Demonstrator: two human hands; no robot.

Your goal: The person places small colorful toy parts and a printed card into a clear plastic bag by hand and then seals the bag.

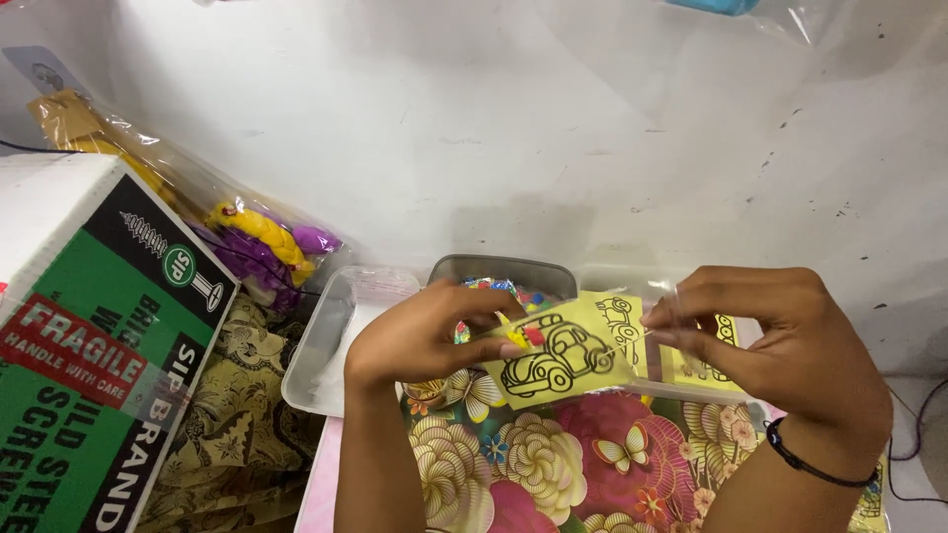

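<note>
- Floral cloth (553, 474) covers the bench nearest the camera, under both forearms
- Left hand (425, 331) pinches the left edge of the yellow car card (558, 360), held in the air over the cloth
- Right hand (780, 336) grips the clear sleeve (657, 296) at the card's right end
- Better to keep the card flat and pull the sleeve straight, I think, so it does not bend

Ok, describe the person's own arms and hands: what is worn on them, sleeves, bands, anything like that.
Both forearms are bare, with no sleeves in view. The right hand has a thin black band around its wrist. The left hand and its wrist carry nothing: no band, no glove. No rings can be made out on either hand.
</note>
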